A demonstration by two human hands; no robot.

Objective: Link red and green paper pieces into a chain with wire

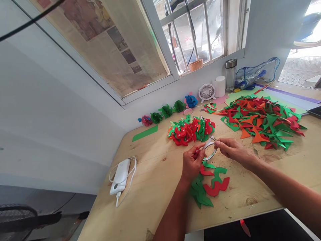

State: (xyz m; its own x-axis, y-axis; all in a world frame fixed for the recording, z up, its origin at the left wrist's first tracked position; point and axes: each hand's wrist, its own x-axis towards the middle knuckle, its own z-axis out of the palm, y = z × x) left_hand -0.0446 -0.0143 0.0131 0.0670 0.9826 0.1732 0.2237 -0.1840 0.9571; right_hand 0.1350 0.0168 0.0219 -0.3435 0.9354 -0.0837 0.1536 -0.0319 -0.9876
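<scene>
Station: wooden table (155, 180), seen from beside the worker. Both hands are together over the near part, just behind a loose group of cut paper.

Left hand (192, 163): fingers closed on the tape roll (212, 154), which stands tilted between the two hands. A small red piece (197, 150) also shows at these fingers.

Right hand (230, 149): thumb and fingers pinched at the roll's far edge, apparently on a slim tool (213, 137); its type is too small to tell. A pale strip (208, 144) rises from the ring toward it.

Stock: red cut-outs (216, 188) and green cut-outs (201, 194) lie below the hands. Beyond, a mixed pile (185, 134) carries small white squares on some pieces; the scrap heap (263, 122) sits farther right.

Judgement: the step looks like parting a short bit of tape for the red piece. Best to keep the strip taut, the roll firm in the left grip, and the bit about as small as those white squares. Handle its sticky face by the edge only. Risk: the curled strip may fold onto itself, or the red piece may slip while the left fingers do double duty.
</scene>
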